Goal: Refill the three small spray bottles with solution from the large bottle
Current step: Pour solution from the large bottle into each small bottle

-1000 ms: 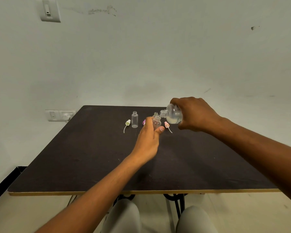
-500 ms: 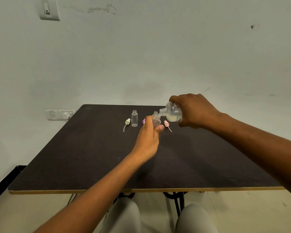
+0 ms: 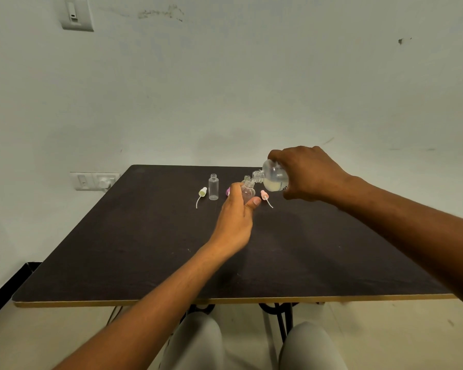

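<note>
My right hand [image 3: 309, 173] grips the large clear bottle [image 3: 274, 178], tipped to the left with pale liquid pooled in its lower side. Its open neck touches the mouth of a small clear spray bottle [image 3: 247, 192], which my left hand [image 3: 235, 218] holds just above the table. A second small bottle [image 3: 213, 186] stands upright and uncapped to the left. A green-capped sprayer top [image 3: 201, 194] lies beside it, and a pink one [image 3: 265, 197] lies on the right. Something purple [image 3: 228, 192] peeks out behind my left fingers.
The dark table [image 3: 171, 249] reaches from the wall to a light front edge near my knees. A wall socket [image 3: 95, 180] sits left of the table's far corner, and a switch [image 3: 75, 13] is high on the wall.
The large bottle has tipped a little further and its neck has come down onto the small bottle's mouth. The view has shifted slightly.
</note>
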### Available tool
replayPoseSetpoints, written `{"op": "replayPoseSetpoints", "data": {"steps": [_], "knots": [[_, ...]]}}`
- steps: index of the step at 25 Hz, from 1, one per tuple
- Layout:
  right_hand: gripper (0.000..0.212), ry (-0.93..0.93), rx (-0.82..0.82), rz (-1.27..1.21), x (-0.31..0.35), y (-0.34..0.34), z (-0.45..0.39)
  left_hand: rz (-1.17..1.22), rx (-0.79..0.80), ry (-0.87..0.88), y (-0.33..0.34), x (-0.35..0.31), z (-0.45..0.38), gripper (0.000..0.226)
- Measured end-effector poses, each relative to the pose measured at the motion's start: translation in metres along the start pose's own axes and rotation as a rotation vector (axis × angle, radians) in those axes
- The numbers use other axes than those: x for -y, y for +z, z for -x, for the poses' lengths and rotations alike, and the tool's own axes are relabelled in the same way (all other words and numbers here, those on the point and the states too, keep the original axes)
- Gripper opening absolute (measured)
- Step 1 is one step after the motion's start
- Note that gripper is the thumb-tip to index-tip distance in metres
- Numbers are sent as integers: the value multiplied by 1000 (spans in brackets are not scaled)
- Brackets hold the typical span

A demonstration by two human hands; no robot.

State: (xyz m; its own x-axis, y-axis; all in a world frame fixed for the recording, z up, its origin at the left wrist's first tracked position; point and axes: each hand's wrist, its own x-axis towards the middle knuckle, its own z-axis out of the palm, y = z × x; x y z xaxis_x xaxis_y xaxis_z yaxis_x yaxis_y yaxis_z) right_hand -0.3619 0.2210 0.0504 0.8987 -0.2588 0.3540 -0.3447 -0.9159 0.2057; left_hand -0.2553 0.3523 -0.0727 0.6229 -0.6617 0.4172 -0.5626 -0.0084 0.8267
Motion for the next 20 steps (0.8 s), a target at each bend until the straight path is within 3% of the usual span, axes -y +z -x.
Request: {"op": "replayPoseSetpoints", "data": {"steps": [20], "knots": [[55, 36, 57, 39, 4, -6, -1, 0, -3, -10, 1, -3, 3, 24]]}}
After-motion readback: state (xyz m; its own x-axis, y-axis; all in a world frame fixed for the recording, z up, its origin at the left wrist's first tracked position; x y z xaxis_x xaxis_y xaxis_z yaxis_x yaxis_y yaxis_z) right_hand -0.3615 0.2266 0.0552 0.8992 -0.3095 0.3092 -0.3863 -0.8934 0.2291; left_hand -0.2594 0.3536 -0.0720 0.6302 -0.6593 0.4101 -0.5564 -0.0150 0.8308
